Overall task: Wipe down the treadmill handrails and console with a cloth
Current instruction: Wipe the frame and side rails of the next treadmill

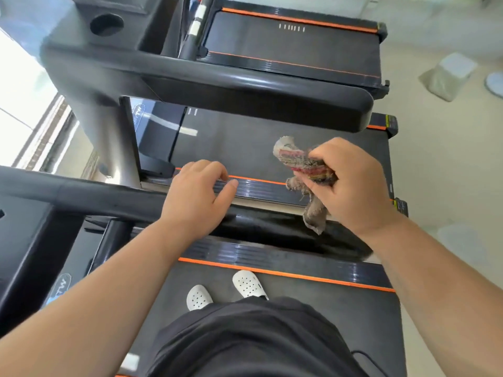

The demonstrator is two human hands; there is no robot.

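Grip bunched cloth (pixel 302 164) firmly in right hand (pixel 351 183), press flat along handrail (pixel 109 197) to its end, with relaxed, empty left hand (pixel 196 191) steadying

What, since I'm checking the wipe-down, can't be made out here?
Head view:
- cloth: its middle is hidden inside the right hand.
- handrail: a stretch is covered by the left hand and forearm.
- logo: blurred, unreadable.
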